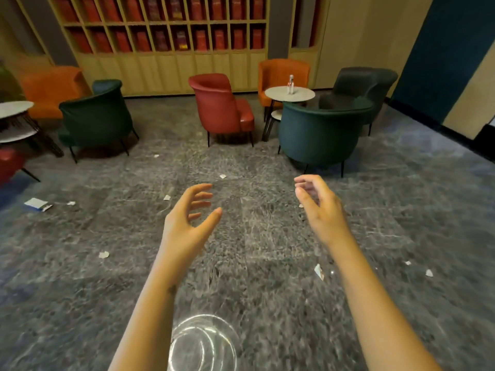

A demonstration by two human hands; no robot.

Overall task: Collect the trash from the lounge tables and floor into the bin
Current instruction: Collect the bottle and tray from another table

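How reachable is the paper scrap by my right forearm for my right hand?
Probably yes, with a bend down: the right hand is open and empty, and only bare carpet surrounds the paper scrap.

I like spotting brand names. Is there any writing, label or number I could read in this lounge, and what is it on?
No text here is readable.
On the red books in the shelves: yellowish cover marks, too blurred.
On the bottle on the round table: label too small.
On the blue and white packet on the floor: no legible print.
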